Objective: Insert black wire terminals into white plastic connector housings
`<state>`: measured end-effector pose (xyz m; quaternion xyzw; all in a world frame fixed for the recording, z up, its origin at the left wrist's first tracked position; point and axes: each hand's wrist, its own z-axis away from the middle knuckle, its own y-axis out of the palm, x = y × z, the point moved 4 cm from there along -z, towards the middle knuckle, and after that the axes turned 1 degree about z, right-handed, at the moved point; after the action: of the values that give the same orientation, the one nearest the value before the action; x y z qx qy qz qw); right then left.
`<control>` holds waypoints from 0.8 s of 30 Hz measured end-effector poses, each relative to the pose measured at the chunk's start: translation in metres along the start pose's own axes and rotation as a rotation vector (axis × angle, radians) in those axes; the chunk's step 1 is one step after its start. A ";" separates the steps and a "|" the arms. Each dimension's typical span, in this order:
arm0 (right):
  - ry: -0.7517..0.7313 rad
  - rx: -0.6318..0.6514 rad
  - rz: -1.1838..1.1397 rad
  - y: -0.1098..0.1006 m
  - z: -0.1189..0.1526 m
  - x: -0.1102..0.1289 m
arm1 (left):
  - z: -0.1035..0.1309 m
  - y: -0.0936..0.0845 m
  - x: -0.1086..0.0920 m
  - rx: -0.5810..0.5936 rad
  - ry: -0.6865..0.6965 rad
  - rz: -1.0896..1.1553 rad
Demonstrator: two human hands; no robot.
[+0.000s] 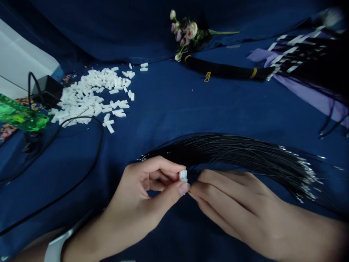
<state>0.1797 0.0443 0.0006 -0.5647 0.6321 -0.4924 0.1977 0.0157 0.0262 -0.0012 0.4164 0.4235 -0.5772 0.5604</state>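
My left hand [148,193] pinches a small white piece [183,175] upright between thumb and fingers. Faint marks show on its side. Close beside it, my right hand [237,207] has its fingers pressed together, the fingertips almost meeting my left thumb. Whatever those fingers hold is hidden from this angle. Just beyond both hands lies a loose bundle of thin black cords [240,153], with shiny metal ends fanned out at the right.
Many similar white pieces [84,94] lie heaped at left, near a black box [48,90], a green object [21,112] and a black cable [102,136]. At the back are artificial flowers [192,30], a banded cord bundle [220,69] and purple cloth [311,92] under more cords.
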 end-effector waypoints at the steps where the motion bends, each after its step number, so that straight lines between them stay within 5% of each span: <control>1: 0.008 -0.010 -0.002 0.000 -0.001 -0.001 | -0.001 0.000 -0.001 -0.006 0.000 0.013; 12: 0.145 -0.114 -0.023 -0.010 -0.007 -0.012 | -0.015 -0.018 -0.004 -0.012 0.022 0.147; 24: 0.148 -0.113 0.005 -0.013 -0.008 -0.006 | -0.016 -0.011 0.004 0.087 -0.101 0.233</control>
<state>0.1818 0.0540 0.0132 -0.5355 0.6730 -0.4959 0.1196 0.0048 0.0404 -0.0093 0.4571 0.3182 -0.5462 0.6256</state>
